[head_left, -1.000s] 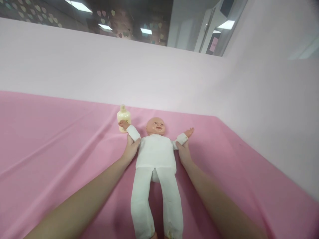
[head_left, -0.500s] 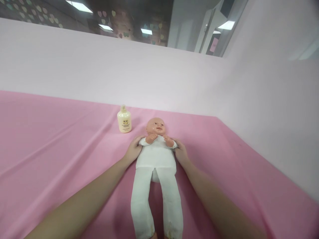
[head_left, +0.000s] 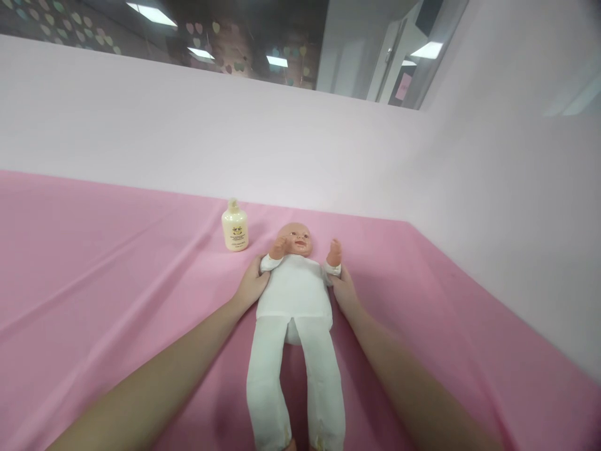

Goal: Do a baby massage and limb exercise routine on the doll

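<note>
A baby doll with a white cloth body lies face up, its head toward the wall and its legs toward me. My left hand is closed round the doll's arm on the left, with the thumb on the near side. On the other side, my right hand grips the doll's other arm by the white sleeve. Both doll hands point up, the left one beside the doll's cheek, the right one away from the head. My fingertips are partly hidden behind the sleeves.
A cream pump bottle with a dark printed label stands left of the doll's head. Pink cloth with some creases covers the table. White walls rise behind and at the right, with a window above.
The doll's forearms have swung up and outward from its chest, the right one farther from the head. My hands have stayed on the arms, and the bottle has not moved.
</note>
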A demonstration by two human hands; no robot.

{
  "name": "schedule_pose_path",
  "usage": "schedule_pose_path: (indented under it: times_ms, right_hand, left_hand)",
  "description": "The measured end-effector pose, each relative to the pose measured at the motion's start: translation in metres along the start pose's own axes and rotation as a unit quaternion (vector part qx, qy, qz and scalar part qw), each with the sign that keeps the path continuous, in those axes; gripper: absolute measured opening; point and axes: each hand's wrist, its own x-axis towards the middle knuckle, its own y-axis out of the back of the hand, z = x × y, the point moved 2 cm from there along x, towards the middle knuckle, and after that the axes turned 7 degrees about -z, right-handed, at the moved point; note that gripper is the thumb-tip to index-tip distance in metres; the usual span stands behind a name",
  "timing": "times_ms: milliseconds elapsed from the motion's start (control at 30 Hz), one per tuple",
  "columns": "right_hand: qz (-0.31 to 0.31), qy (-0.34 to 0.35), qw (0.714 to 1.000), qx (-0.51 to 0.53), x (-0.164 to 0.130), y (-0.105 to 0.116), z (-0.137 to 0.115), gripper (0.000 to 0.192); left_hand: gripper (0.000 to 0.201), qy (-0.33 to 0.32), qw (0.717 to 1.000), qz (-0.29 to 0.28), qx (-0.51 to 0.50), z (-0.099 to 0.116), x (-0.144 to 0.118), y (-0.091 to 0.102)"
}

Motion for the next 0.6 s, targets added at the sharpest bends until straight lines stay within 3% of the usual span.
schedule_pose_path:
  times_ms: [100, 267, 600]
  right_hand:
    - [0.029, 0.000, 0.999, 0.028, 0.002, 0.003, 0.005, 0.041]
    - [0.028, -0.018, 0.999, 0.039, 0.003, 0.005, 0.007, 0.044]
    - [0.042, -0.003, 0.999, -0.009, 0.004, 0.005, 0.005, 0.043]
  left_hand:
    - [0.046, 0.006, 1.000, 0.019, -0.006, -0.006, 0.001, 0.001]
    - [0.055, 0.021, 0.998, 0.049, -0.033, -0.014, 0.003, 0.001]
    - [0.060, 0.017, 0.999, 0.031, -0.026, -0.010, 0.003, 0.002]
